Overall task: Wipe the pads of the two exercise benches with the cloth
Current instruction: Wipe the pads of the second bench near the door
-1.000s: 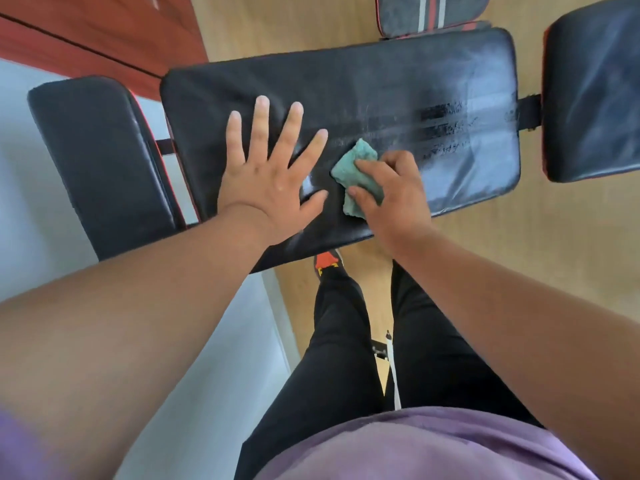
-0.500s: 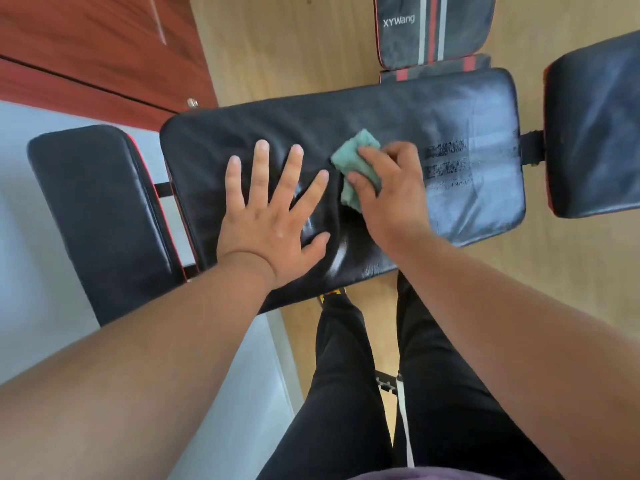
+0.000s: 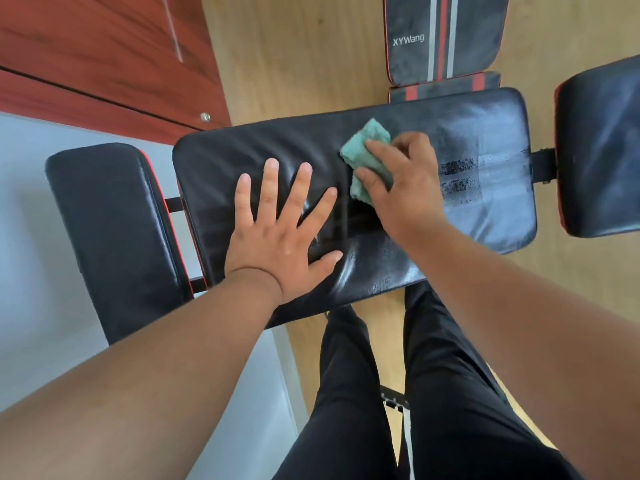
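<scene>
Far left: a smaller black seat pad [image 3: 114,233] with red piping, joined by a bar to the long black back pad [image 3: 485,216]. On that long pad, left hand [image 3: 280,237] pressed flat, fingers straight and spread, holding nothing, apparently bracing. Just right of it, right hand [image 3: 405,188] curled over a folded green cloth [image 3: 363,147], pinning it against the pad's middle, toward the far edge. Farther right, streaked wet patches near the pad's end, then another black pad [image 3: 602,150] at the frame edge; beyond, a striped pad marked XYWang [image 3: 443,36] on the wooden floor. Step in hand, by the look: wiping the long pad, mid-stroke. Next move probably calls for firm, even pressure, sweeping across the part under the left hand, so lifting that hand clear first.
</scene>
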